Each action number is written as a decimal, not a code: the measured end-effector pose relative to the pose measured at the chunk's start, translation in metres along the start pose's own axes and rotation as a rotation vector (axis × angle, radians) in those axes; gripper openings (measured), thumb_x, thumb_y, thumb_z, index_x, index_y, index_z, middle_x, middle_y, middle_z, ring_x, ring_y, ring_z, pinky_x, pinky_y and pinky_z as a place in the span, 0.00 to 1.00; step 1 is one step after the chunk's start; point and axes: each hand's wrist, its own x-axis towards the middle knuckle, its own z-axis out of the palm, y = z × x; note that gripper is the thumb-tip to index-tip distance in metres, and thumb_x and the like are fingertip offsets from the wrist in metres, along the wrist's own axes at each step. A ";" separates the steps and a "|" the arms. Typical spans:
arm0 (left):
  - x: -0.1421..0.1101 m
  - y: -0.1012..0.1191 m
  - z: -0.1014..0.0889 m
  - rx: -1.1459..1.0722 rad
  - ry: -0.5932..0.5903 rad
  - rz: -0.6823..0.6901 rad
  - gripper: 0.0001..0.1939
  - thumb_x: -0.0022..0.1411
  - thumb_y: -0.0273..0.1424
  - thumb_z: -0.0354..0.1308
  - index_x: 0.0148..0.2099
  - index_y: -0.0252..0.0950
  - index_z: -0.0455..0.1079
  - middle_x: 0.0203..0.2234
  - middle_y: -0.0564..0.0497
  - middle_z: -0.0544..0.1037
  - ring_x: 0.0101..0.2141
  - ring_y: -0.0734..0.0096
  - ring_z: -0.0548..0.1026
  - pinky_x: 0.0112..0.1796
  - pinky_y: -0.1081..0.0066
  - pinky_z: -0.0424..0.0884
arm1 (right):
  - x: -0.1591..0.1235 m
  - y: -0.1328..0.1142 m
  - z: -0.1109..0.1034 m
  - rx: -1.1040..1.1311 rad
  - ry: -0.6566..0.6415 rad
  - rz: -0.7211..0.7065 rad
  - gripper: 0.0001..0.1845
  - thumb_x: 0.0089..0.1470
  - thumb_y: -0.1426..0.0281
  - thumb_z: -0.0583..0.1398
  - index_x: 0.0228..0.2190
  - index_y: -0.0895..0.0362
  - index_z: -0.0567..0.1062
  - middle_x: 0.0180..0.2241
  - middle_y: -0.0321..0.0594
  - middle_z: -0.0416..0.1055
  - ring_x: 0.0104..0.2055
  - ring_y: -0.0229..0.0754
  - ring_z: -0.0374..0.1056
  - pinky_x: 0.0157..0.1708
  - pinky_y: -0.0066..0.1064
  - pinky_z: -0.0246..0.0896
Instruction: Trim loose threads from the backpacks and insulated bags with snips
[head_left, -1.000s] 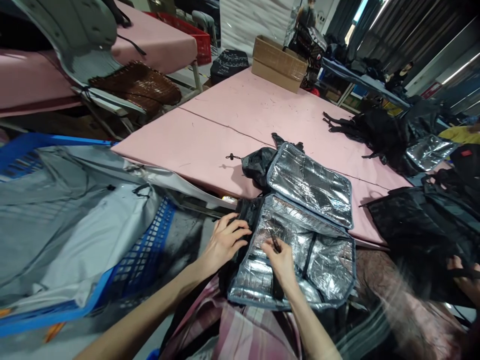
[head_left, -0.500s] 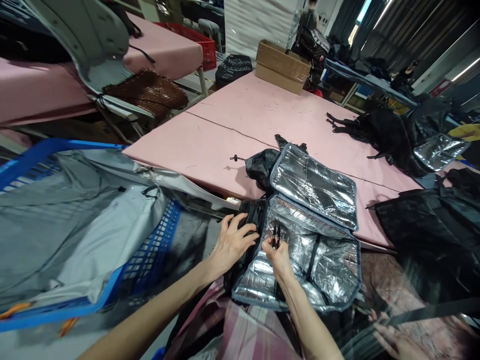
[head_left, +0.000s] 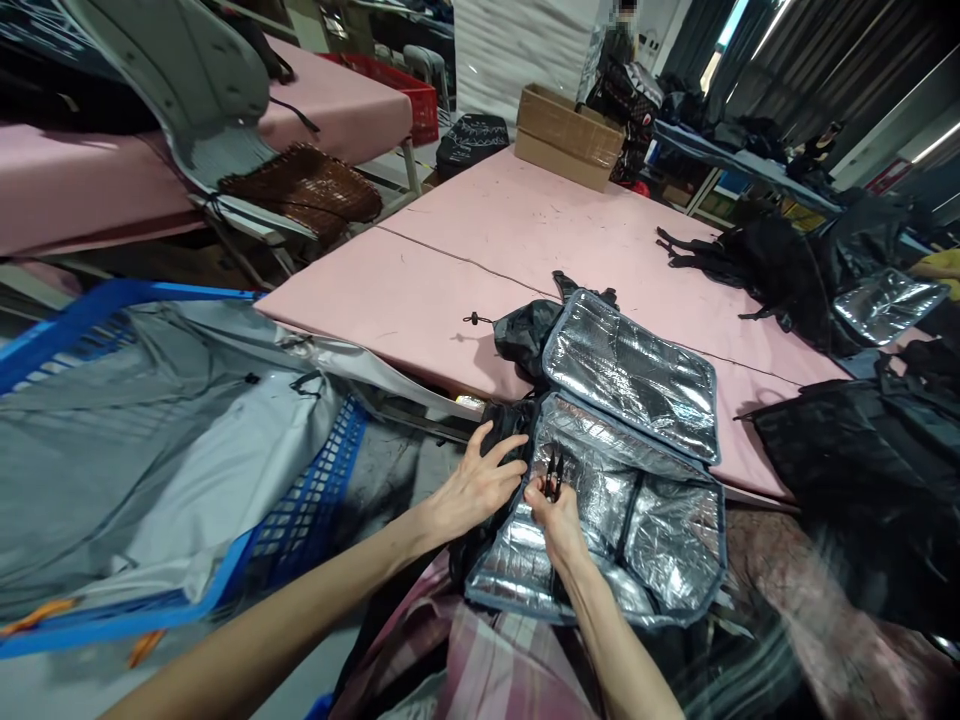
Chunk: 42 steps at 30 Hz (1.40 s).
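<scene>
A black bag with a silver foil lining lies across my lap and the table edge. Its foil-lined lid is folded back onto the table. My right hand is closed around a small pair of black thread snips, whose two points stick up apart over the lining. At the bag's left side, my left hand rests with fingers spread against the dark outer fabric. A black cord with a toggle trails from the bag onto the table.
The pink-covered table stretches ahead, with a cardboard box at its far end. More black bags lie to the right. On my left stand a blue crate holding grey fabric and a chair.
My left hand has shifted slightly along the bag's side, its fingers spreading wider. The snips have turned so both points show upward. A co-worker's hands at the right have gone from view.
</scene>
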 end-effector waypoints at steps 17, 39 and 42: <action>-0.033 0.009 0.006 0.080 0.290 -0.181 0.08 0.55 0.17 0.50 0.36 0.30 0.66 0.34 0.44 0.71 0.49 0.56 0.67 0.43 0.61 0.69 | -0.023 -0.054 0.007 -1.449 0.081 -0.726 0.13 0.55 0.65 0.56 0.41 0.57 0.70 0.34 0.41 0.71 0.35 0.43 0.64 0.34 0.33 0.50; -0.033 0.013 0.004 0.163 0.277 -0.220 0.07 0.56 0.18 0.49 0.34 0.30 0.66 0.32 0.45 0.74 0.46 0.58 0.71 0.42 0.61 0.64 | -0.020 -0.055 0.025 -1.758 0.056 -0.960 0.10 0.54 0.74 0.56 0.22 0.57 0.68 0.22 0.38 0.67 0.27 0.41 0.59 0.30 0.33 0.43; -0.038 0.015 0.000 0.149 0.287 -0.237 0.06 0.56 0.18 0.50 0.35 0.31 0.66 0.32 0.45 0.74 0.45 0.59 0.71 0.41 0.62 0.64 | -0.019 -0.057 0.016 -1.602 0.049 -0.834 0.08 0.55 0.72 0.55 0.25 0.57 0.71 0.25 0.38 0.69 0.29 0.40 0.62 0.30 0.32 0.46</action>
